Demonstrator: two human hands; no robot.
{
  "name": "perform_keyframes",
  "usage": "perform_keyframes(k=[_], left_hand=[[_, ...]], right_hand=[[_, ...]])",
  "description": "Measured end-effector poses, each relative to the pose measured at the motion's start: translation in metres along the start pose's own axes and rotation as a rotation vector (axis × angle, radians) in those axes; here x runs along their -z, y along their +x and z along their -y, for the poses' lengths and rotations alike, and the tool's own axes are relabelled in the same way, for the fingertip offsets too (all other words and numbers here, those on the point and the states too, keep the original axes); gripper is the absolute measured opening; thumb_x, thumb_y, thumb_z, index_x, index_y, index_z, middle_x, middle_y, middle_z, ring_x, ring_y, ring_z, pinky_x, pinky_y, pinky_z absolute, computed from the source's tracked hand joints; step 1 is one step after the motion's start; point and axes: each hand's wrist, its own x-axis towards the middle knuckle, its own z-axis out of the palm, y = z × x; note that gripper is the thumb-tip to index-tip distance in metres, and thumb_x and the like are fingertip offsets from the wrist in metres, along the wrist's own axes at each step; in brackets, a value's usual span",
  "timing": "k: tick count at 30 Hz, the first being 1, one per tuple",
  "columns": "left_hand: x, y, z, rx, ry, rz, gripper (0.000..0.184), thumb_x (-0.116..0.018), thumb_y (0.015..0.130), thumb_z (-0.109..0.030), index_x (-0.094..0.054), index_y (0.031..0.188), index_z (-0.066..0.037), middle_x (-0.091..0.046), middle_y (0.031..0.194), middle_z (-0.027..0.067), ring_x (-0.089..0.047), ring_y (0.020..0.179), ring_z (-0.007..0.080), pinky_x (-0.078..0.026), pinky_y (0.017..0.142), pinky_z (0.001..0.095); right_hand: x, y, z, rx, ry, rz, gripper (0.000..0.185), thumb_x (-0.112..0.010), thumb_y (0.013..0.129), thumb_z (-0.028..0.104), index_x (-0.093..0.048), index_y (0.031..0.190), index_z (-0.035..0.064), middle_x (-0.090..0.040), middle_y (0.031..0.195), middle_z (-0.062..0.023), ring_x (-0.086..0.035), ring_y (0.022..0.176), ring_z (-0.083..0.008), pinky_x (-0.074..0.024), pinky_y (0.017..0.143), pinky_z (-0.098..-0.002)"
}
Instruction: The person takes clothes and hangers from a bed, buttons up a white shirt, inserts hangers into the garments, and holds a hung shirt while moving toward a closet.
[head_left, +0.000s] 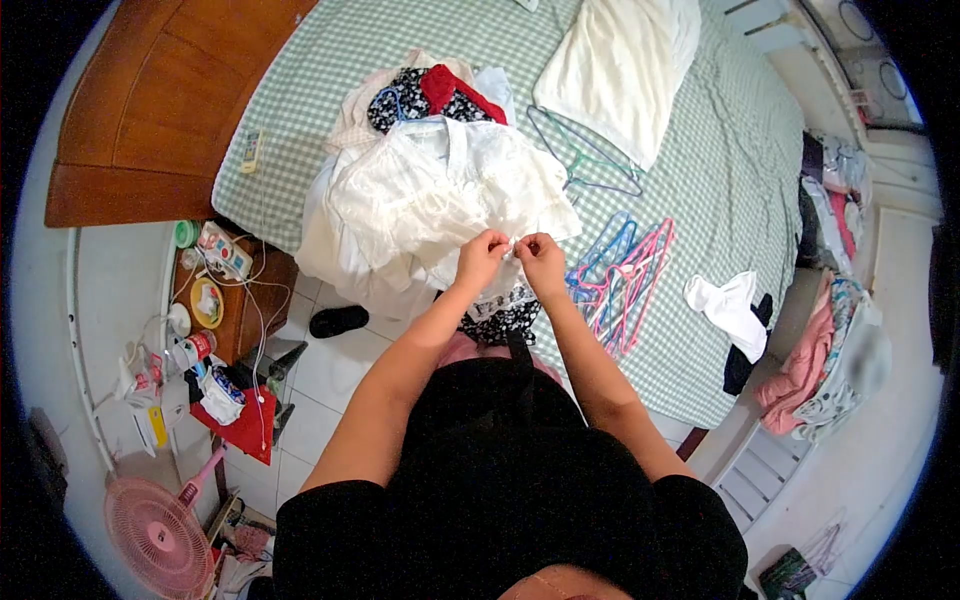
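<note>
Black shirt point(480, 480) super close at bottom center, arms reaching up past it to a frilly white garment point(400, 190) spread on a clothes pile, mid-frame on the near side of the bed. Left hand point(483, 258) and right hand point(541, 265) nearly touching, both pinched narrow on a bit of its lower right edge. Looks like fiddly detail work on that edge, maybe a fastening; can't tell exactly what. Probably calls for light fingertips and a bit of slack in the fabric. Just above, black floral cloth with a red piece point(438, 88). Off to the right, pink and blue hangers point(625, 275) in a tangle on the green checked sheet point(700, 215), then white cloth point(730, 308) over something black. As for containers, over at far left: yellow dish point(203, 318) with something whitish inside, plus a clear bottle with a red label point(199, 345), contents too small to make out.
</note>
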Motion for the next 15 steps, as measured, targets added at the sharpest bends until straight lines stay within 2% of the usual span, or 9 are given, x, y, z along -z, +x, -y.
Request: perform_keyframes(k=[2,3,8,15], left_hand=[[0.002,-0.003,-0.006,-0.015,0.031,-0.003,0.015,-0.064,0.079,-0.009,-0.061,0.091,-0.001,-0.065,0.080,0.0074,-0.060,0.073,0.0142,-0.048,0.068,0.0279],[0.002,-0.004,-0.008,-0.030,0.061,-0.005,0.015,-0.063,0.079,-0.009,-0.060,0.092,-0.001,-0.065,0.080,0.0075,-0.061,0.073,0.0147,-0.048,0.068,0.0281],[0.007,-0.009,-0.022,-0.053,0.082,-0.003,0.015,-0.062,0.080,-0.008,-0.060,0.092,-0.001,-0.066,0.082,0.0093,-0.062,0.074,0.0173,-0.048,0.068,0.0289],[0.010,-0.008,-0.026,-0.057,0.147,0.022,0.014,-0.061,0.080,-0.008,-0.060,0.092,-0.002,-0.066,0.084,0.0112,-0.063,0.075,0.0215,-0.049,0.069,0.0315]], right_hand=[[-0.001,-0.001,0.003,0.053,-0.092,-0.026,0.009,-0.064,0.077,0.007,-0.060,0.080,-0.0011,-0.064,0.071,-0.0076,-0.060,0.064,-0.0129,-0.0484,0.059,-0.0263],[-0.002,-0.002,0.004,0.054,-0.092,-0.026,0.009,-0.064,0.077,0.007,-0.060,0.080,-0.0011,-0.064,0.071,-0.0076,-0.060,0.064,-0.0129,-0.0484,0.059,-0.0263],[-0.006,-0.003,0.008,0.140,-0.188,-0.104,0.010,-0.065,0.073,0.007,-0.059,0.078,-0.0007,-0.061,0.068,-0.0112,-0.060,0.060,-0.0197,-0.0484,0.058,-0.0297],[-0.006,-0.006,0.020,0.197,-0.217,-0.137,0.010,-0.063,0.072,0.007,-0.058,0.077,0.0010,-0.057,0.074,-0.0116,-0.059,0.059,-0.0226,-0.0478,0.057,-0.0322]])
